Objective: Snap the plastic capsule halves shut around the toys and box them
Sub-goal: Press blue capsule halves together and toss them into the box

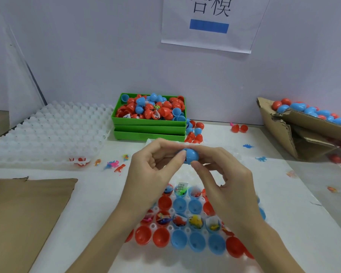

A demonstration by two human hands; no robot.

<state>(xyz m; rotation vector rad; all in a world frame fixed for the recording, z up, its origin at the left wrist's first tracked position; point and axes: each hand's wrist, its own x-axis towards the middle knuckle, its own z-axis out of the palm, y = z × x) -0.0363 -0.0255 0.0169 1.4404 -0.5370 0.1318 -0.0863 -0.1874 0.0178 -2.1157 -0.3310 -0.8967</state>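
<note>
A white paper sheet [209,36] taped to the wall bears large black characters, cut off at the top, that read 合模, above a solid blue bar [209,26].

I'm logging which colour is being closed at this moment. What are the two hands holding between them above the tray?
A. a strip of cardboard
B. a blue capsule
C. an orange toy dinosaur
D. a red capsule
B: the left hand and right hand both pinch a blue capsule with their fingertips, above the white tray of open red and blue halves.
</note>
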